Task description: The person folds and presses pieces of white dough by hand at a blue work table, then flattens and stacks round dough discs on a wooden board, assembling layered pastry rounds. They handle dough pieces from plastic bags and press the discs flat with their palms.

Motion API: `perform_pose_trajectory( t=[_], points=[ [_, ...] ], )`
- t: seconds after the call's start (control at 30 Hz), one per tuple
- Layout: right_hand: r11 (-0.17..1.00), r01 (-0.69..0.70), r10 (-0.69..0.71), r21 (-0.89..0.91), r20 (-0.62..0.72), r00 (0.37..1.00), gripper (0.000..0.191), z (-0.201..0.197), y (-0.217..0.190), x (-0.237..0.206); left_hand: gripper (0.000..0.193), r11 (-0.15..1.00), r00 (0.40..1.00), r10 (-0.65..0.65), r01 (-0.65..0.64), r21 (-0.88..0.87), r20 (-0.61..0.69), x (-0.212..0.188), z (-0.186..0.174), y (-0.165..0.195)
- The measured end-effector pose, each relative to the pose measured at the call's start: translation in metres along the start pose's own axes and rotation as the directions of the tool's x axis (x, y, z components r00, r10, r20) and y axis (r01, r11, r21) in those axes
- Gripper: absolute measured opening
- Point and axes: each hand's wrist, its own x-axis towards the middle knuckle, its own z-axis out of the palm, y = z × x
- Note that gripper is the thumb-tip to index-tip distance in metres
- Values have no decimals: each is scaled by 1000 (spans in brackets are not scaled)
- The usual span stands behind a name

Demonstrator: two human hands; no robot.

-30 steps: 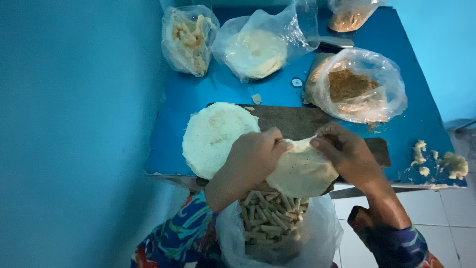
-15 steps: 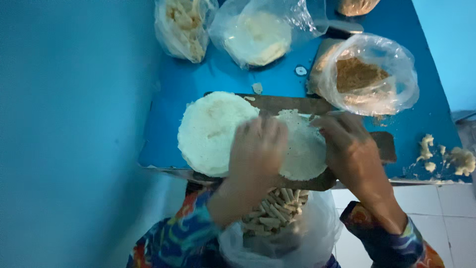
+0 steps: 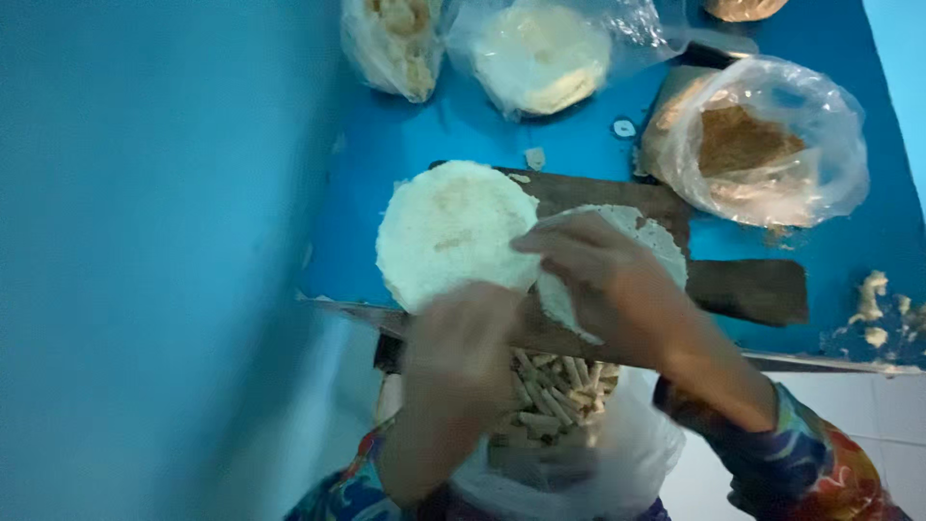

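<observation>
While the right hand (image 3: 603, 280) lies flat with fingers spread on one thin white wrapper (image 3: 648, 241) on the dark wooden board (image 3: 743, 289), the left hand (image 3: 463, 347) is blurry down at the board's near edge, so I can't tell if it's open or pinching anything. A second round wrapper (image 3: 451, 230) sits just left of it on the same board, edges about touching. Below the board there's a bag of finished rolls (image 3: 555, 386). On the blue table (image 3: 405, 145) behind are a bag of brown filling (image 3: 762, 145), a bag of wrappers (image 3: 540, 53) and another bag (image 3: 395, 39).

My take on doing this bit well: keep the palm light, these sheets look like they'd tear easily, and smooth outward from the middle so it lies flat without creases or sticking to its neighbour.
</observation>
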Motion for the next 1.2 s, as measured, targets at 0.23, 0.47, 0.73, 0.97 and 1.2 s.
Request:
perform_pose_trajectory(
  t=[0.23,0.47,0.73,0.97,1.2],
  points=[
    [953,301,-292,-45,142,946,61,25,-20,34,64,868,891,-440,454,203,-109,21,-22,-55],
    [926,329,-306,-187,141,942,69,39,-33,32,49,774,843,-526,420,-473,-113,30,-10,-49],
    [957,289,-288,-34,20,957,34,71,-43,50,34,833,836,-396,153,-532,-379,75,-6,-111],
    [901,-106,63,421,114,991,17,69,-1,71,23,998,759,-13,54,42,-652,17,18,-53],
    [567,-324,365,757,121,923,23,47,22,85,31,998,952,-52,60,18,-301,17,20,-35]
  ],
)
